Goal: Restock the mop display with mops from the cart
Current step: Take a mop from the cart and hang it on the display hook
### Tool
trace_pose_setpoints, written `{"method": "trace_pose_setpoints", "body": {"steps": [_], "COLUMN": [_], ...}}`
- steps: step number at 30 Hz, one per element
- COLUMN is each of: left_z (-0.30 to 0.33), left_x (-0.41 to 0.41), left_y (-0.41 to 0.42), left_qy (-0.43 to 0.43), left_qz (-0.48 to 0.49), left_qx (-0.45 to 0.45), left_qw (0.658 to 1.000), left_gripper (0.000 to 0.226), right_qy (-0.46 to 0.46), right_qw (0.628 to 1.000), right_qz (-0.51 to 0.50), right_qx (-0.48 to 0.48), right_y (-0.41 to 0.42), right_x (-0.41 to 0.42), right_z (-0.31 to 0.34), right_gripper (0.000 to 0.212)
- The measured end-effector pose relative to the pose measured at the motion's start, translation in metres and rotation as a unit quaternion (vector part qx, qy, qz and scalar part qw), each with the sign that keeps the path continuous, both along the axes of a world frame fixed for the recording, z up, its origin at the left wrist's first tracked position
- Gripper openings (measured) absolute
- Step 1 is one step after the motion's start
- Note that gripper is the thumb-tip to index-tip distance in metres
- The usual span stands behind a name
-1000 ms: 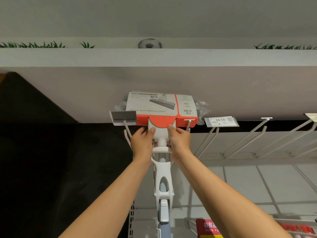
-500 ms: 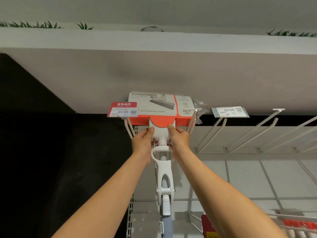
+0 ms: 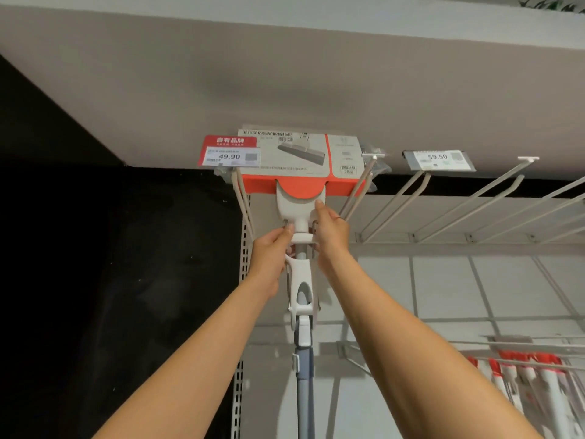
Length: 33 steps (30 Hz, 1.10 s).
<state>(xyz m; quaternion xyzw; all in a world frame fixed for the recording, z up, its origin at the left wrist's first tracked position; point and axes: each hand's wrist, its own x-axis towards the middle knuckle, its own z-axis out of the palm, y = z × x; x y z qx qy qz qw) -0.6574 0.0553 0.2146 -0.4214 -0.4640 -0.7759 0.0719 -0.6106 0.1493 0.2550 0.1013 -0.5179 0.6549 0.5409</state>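
**Mop head up on the hooks, my hands at its neck**

At the left end of the hook rail, the sponge mop (image 3: 300,172) hangs with its boxed head between 2 wire hooks (image 3: 243,201), just under the 49.90 price tag (image 3: 232,152). My left hand (image 3: 269,251) pinches the white collar below the yoke; my right hand (image 3: 330,231) curls round the yoke's other side, forefinger stretched up it. I judge it top-heavy but light: stiff plastic neck, crushable card sleeve, long pole (image 3: 304,391) swinging below. The rigid neck is the place to grip, not the card. Neighbouring hooks by the 59.50 tag (image 3: 438,160) stand bare.
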Motion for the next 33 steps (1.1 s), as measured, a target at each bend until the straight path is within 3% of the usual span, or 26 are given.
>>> {"method": "trace_pose_setpoints", "body": {"steps": [3,8,14,21,28,33], "left_z": [-0.023,-0.051,-0.104,-0.172,-0.232,-0.266], "left_x": [0.0,0.005,0.014,0.015,0.027,0.032], "left_y": [-0.003,-0.011,-0.015,-0.017,-0.023,-0.024], "left_qy": [0.033,0.031,0.001,-0.059,-0.086,-0.122], "left_qz": [0.011,0.018,-0.011,-0.021,-0.051,-0.044], "left_qx": [-0.007,-0.03,-0.063,-0.045,-0.097,-0.096], "left_qw": [0.999,0.999,0.998,0.997,0.99,0.987], "left_gripper": [0.018,0.021,0.023,0.022,0.016,0.01], "right_qy": [0.005,0.007,-0.05,-0.031,-0.136,-0.166], "right_qw": [0.999,0.999,0.997,0.999,0.991,0.985], "right_qz": [0.024,0.02,-0.05,0.011,0.014,0.002], "right_qx": [-0.045,-0.032,0.002,-0.009,0.005,-0.042], "right_y": [-0.009,-0.021,-0.025,-0.027,-0.017,-0.014], "right_x": [0.003,0.016,0.032,0.037,0.04,0.045], "right_z": [-0.023,-0.067,-0.132,-0.222,-0.294,-0.305], "right_gripper": [0.023,0.033,0.032,0.022,0.025,0.011]}}
